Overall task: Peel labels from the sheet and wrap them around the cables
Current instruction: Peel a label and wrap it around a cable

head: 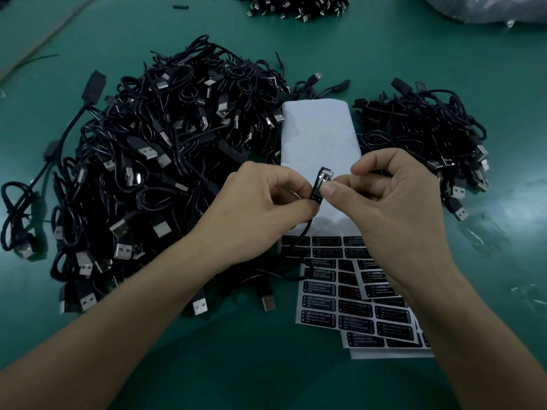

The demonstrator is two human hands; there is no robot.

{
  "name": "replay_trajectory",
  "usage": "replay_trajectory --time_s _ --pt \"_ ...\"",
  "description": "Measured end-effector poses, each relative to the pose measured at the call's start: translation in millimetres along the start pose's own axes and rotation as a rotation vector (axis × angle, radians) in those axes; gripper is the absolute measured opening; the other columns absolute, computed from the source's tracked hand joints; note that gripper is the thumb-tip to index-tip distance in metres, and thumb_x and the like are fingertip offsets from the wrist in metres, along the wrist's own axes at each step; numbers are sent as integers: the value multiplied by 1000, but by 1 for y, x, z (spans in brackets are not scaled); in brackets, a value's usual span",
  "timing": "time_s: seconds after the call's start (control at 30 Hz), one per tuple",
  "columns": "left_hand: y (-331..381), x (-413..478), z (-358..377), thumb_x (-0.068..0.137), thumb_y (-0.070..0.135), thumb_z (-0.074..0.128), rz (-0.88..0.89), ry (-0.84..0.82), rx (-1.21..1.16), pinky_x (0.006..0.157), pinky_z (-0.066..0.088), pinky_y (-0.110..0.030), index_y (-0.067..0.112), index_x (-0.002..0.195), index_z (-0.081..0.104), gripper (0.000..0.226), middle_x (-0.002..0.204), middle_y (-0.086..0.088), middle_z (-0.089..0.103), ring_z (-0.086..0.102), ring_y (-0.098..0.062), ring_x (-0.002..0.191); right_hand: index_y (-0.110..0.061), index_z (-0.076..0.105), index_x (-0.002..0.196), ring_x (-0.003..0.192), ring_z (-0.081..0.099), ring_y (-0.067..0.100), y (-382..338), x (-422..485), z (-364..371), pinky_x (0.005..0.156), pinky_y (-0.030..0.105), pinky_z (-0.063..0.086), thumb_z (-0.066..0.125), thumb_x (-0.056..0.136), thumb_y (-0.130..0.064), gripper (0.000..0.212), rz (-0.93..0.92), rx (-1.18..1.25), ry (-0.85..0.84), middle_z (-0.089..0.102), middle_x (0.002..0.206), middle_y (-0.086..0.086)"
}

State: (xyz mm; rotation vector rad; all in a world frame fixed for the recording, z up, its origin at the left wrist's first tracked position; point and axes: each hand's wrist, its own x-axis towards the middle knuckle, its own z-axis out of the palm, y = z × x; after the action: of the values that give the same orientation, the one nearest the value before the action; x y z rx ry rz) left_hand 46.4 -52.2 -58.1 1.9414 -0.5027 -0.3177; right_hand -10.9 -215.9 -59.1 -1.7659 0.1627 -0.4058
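- Black label [319, 184], printed "LED CONTROLLER", sits at frame centre on the inline block of a cable [305, 229].
- The left hand [254, 208] grips the block with curled fingers; the right hand [396, 202] pinches the label's edge between thumb and forefinger.
- The label sheets [322, 300] lie lower centre on the green table [207, 350], with a big cable pile [165, 161] at left and a smaller pile [423, 128] at right.

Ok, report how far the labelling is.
Done: the long white label sheet is bare up top. In hand: left hand and right hand pinch a black label onto one black cable. Left: many black labels lower down, plus, probably, the big black cable pile.
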Motion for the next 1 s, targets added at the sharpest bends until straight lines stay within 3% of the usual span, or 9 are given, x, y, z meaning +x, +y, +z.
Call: replay_trajectory --time_s 0.33,0.57,0.77,1.0 --pt "1 -1 0 85 23 77 -6 -16 7 64 52 -25 27 80 74 6 70 -1 72 69 -17 65 -23 54 92 70 71 12 0 0 0 70 29 59 81 81 -13 32 -10 -12 17 74 75 -12" --pt "2 -1 1 78 32 75 1 -10 -19 74 58 -45 25 79 73 7 71 -5 73 70 -25 69 -23 52 91 70 72 17 0 -1 0 70 34 61 82 80 -15 33 -27 -37 54 75 75 -11" --pt "3 -1 0 75 32 74 -3 -10 -36 77 60 -48 24 78 74 9 72 -3 74 71 -21 68 -22 55 89 69 72 15 -1 -1 -1 71 35 61 82 80 -13 30 -30 -45 62 74 75 -11" --pt "3 -1 0 86 22 76 -34 -9 -46 78 60 -50 21 81 75 5 76 -3 75 72 -25 75 -21 55 91 68 71 10 -2 -2 0 68 25 60 82 80 -12 31 -44 -15 66 74 74 -11"
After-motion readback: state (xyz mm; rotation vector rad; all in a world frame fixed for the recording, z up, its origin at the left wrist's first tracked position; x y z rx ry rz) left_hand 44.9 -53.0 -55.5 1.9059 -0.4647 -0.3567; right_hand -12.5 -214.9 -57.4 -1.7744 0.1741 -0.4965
